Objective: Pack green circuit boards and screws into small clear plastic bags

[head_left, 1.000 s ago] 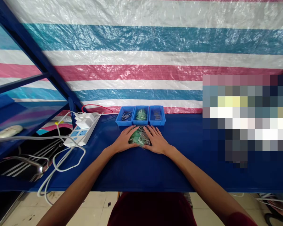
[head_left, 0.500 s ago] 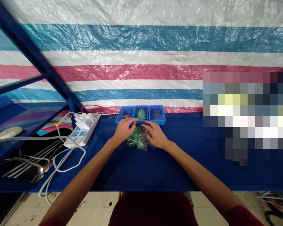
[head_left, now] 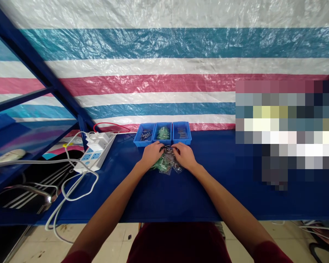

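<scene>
A loose pile of small metal pins (head_left: 169,150) and small clear and green plastic packets (head_left: 162,163) lies on the blue table. My left hand (head_left: 152,155) is at the pile's left side, fingers curled in over the pins. On the other side, my right hand (head_left: 185,156) has its fingertips drawn together at the pile's edge. What either hand pinches is too small to make out. Just beyond stand three blue bins: the left bin (head_left: 143,144) has metal pins, the middle bin (head_left: 162,141) green packets, the right bin (head_left: 182,141) small clear-looking pieces.
A white power strip (head_left: 92,157) with plugged-in adapters and looping white cables (head_left: 67,190) sits on the table's left. Blue metal frame bars (head_left: 68,104) rise there. Striped plastic sheeting (head_left: 159,65) hangs behind the table. The right side is pixelated.
My left hand has come back from the left bin's front edge to the pile, moving right and nearer me. The right hand has shifted slightly right, its fingers drawn in.
</scene>
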Action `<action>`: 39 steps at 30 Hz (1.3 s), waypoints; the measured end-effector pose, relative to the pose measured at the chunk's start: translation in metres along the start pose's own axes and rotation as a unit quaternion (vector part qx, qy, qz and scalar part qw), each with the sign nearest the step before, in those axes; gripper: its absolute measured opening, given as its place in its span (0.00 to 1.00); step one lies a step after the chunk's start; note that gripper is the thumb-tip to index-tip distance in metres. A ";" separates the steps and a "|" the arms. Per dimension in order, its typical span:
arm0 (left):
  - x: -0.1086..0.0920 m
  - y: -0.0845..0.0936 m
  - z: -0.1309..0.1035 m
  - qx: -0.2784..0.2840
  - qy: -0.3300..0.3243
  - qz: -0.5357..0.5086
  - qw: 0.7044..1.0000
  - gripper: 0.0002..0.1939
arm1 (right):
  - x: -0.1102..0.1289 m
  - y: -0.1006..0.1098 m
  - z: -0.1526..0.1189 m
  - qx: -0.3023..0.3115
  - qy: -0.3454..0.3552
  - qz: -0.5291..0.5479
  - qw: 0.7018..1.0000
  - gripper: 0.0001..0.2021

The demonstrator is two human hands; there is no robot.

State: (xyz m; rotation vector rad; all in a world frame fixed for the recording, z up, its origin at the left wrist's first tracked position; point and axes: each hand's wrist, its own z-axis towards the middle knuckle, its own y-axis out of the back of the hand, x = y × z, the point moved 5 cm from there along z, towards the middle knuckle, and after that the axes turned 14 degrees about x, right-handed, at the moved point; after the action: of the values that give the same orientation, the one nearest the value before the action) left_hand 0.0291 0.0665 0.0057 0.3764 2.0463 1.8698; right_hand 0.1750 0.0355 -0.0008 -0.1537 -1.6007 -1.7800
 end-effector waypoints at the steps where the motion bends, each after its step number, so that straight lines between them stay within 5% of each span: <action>1: 0.001 -0.001 0.000 -0.002 0.001 0.000 1.000 0.13 | 0.001 -0.001 0.000 0.001 0.001 -0.004 1.000 0.13; 29: 0.002 -0.008 0.001 -0.012 0.021 0.013 1.000 0.12 | 0.005 -0.009 0.000 0.033 0.010 -0.049 0.998 0.15; 39: 0.004 0.005 -0.011 -0.079 0.012 -0.019 0.997 0.14 | 0.002 -0.003 -0.002 -0.015 -0.002 -0.027 1.000 0.15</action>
State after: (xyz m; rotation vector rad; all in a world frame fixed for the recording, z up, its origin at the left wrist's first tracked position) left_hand 0.0203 0.0592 0.0112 0.2740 1.8898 2.0054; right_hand 0.1722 0.0327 -0.0024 -0.1304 -1.5953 -1.8460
